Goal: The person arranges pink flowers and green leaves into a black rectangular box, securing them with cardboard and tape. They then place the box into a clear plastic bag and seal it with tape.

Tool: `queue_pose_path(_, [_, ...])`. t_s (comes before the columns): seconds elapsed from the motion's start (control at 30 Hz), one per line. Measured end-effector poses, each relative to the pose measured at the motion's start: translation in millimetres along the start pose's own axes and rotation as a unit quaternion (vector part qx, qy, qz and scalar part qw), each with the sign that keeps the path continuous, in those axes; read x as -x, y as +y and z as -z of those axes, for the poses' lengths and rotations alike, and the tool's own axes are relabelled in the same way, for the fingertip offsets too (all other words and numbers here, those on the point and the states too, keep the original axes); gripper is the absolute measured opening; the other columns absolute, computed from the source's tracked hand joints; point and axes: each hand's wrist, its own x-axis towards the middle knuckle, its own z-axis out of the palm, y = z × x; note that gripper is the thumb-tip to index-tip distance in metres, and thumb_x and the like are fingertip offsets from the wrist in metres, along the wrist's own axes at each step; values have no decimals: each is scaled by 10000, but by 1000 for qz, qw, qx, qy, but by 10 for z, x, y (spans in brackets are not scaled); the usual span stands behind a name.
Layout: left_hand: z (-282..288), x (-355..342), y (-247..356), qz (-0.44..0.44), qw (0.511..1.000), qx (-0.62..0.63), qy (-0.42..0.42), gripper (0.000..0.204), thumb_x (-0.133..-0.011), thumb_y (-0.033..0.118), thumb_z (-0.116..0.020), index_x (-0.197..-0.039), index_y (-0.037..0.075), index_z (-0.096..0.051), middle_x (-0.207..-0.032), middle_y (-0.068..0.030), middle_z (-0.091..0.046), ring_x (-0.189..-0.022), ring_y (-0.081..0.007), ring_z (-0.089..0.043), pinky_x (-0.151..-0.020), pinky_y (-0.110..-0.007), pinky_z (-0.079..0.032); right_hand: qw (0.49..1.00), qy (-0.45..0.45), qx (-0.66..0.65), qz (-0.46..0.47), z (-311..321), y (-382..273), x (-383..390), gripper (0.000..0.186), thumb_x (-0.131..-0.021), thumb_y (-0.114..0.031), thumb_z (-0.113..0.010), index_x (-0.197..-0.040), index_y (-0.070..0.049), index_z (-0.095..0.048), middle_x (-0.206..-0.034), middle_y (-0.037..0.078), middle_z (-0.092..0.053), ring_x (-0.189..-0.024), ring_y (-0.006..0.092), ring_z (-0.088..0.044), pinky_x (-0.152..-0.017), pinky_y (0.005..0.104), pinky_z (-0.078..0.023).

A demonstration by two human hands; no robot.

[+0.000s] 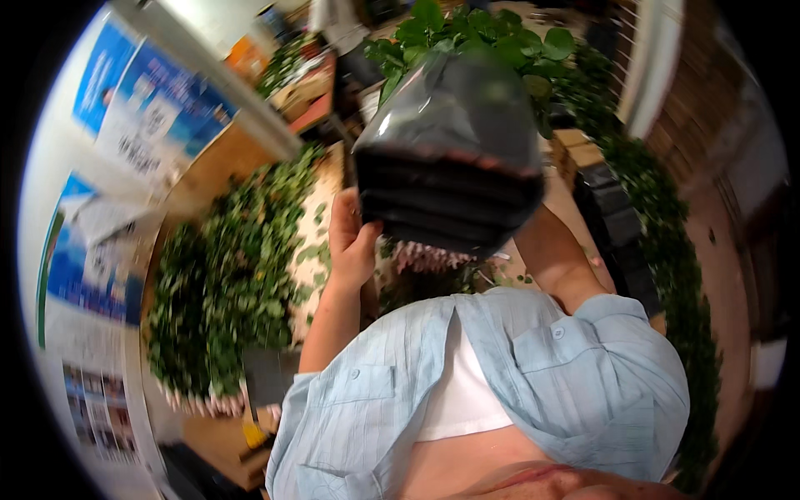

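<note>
The setting is an indoor workroom, its edges curved by the lens: at the left stands a white wall [54, 137] bearing blue-and-white printed posters [167, 108], and at the right a pinkish-brown floor [717, 242] shows beyond a long, curving row of dark green leafy stems [658, 200]. On a pale tan work surface [332, 167] at the left lies a thick heap of green leafy stems [242, 275], with pale pinkish stem-like ends [200, 405] at its near side and loose leaves scattered along its right margin. Farther back is a cluttered table with a reddish top [321, 117], near a blurred orange object [246, 57]. Among the containers, small brown cardboard boxes [575, 150] and black blocky containers [617, 208] stand in line beside the leafy row; their contents cannot be made out. The central package, a glossy dark grey plastic bundle with a black, ridged near end [450, 100], is raised in front of the person in a light blue shirt [350, 433]. Round green leaves [429, 29] appear at its far end; whether they are inside it is unclear. The left hand [354, 233] is clamped on its left edge, thumb toward the wearer. The right forearm [560, 254] passes behind its right side, concealing the right hand, whose grip cannot be told.
</note>
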Motion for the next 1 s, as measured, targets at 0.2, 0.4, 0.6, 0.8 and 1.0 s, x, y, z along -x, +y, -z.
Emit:
queue_pose_path(0.2, [-284, -382, -1032, 94, 979, -131, -123, 960, -784, -151, -487, -1575, 139, -28, -1475, -115, -383, -1326, -247, -424, -1084, -360, -333, 973, 226, -41, 35, 1550, -257, 758, 575, -959, -413, -494, -1424, -77, -448, -1396, 156, -505, -1249, 308, -505, -1053, 422, -406])
queue_pose_path(0.4, [-1366, -524, -1928, -39, 885, -290, -362, 667, -771, -143, -491, -1377, 132, -530, -1444, -181, -463, -1274, -372, -504, -990, -387, -475, 887, 455, -54, 55, 2740, -264, 2438, 566, -966, -419, -479, -1420, -82, -454, -1388, 149, -514, -1241, 307, -512, -1051, 422, -410])
queue_pose_path(0.6, [-2888, 167, -2908, -92, 813, -203, -539, 518, -863, -4, -502, -1376, 68, -502, -1319, -202, -569, -1085, -378, -624, -899, -411, -524, 785, 617, -49, 30, 3820, -158, 4063, 559, -973, -425, -465, -1417, -86, -460, -1381, 142, -523, -1233, 306, -518, -1049, 422, -414])
queue_pose_path(0.8, [-4507, 771, -3838, -288, 702, -179, -626, 523, -830, 82, -523, -1336, -49, -500, -1170, -214, -619, -1013, -337, -640, -905, -425, -521, 705, 705, -71, -27, 5320, 302, 5069, 552, -979, -431, -451, -1413, -91, -467, -1373, 134, -532, -1226, 305, -524, -1046, 422, -418])
queue_pose_path(1.0, [-5589, 1033, -5253, -274, 742, -209, -575, 547, -817, 134, -538, -1335, -38, -512, -1331, -210, -565, -1089, -351, -627, -954, -444, -496, 683, 716, -106, -100, 7312, 1261, 5201, 546, -986, -437, -436, -1410, -95, -473, -1365, 127, -541, -1218, 305, -530, -1044, 422, -421])
